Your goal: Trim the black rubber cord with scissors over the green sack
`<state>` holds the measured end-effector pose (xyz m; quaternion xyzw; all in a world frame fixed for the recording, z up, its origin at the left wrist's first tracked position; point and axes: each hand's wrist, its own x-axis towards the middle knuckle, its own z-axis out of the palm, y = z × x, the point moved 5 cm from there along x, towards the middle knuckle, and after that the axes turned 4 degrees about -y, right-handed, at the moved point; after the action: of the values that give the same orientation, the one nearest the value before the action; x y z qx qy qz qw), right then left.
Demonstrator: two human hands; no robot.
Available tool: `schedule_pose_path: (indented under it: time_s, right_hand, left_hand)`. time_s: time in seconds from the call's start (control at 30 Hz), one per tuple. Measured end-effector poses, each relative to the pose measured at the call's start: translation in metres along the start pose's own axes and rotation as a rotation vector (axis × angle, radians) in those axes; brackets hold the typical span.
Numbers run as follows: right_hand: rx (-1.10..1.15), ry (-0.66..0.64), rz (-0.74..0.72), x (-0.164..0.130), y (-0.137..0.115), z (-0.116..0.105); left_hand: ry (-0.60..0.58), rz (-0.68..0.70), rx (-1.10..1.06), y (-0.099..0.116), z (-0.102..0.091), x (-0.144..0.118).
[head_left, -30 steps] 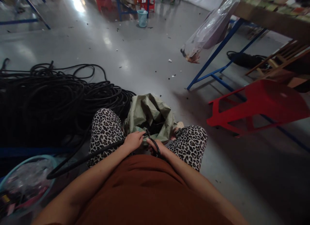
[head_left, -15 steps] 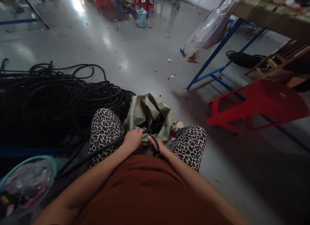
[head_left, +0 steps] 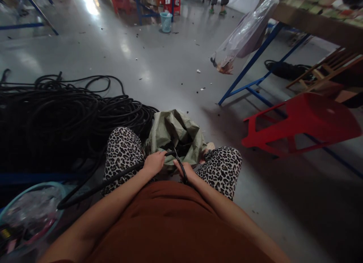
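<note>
Left hand [head_left: 154, 163] grips the black cable [head_left: 113, 178] just left of the sack [head_left: 177, 134]; right hand [head_left: 184, 171] holds what looks like cutters, jaws unclear. Keep cable taut over the sack mouth so offcuts drop inside

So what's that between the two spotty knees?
In the head view, a green sack sits open between the knees, with dark pieces inside. The left hand and right hand hold a black cable over it.

A glossy grey concrete floor [head_left: 159, 62] reflected overhead light beside a red plastic stool [head_left: 303, 123] and a blue-legged workbench [head_left: 312, 23].
</note>
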<state>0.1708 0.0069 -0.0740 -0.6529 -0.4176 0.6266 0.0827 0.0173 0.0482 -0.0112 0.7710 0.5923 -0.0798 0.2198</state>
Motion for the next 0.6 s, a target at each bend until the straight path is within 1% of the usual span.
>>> schedule_pose_path:
  time_s: [0.1,0.3,0.5,0.6]
  right_hand:
    - [-0.026,-0.001,0.012,-0.001,-0.002,-0.001]
    - [0.005,0.005,0.058,-0.005,-0.002,-0.003]
    - [0.123,0.018,0.058,0.004,0.007,-0.003]
    - [0.199,-0.013,0.066,0.007,0.009,-0.001]
  left_hand:
    - [-0.003,0.005,0.008,-0.002,0.001,0.001]
    - [0.009,-0.012,-0.014,-0.005,0.002,0.002]
    - [0.016,-0.024,-0.057,-0.006,0.003,0.003]
    - [0.010,-0.039,-0.091,-0.007,0.002,0.003]
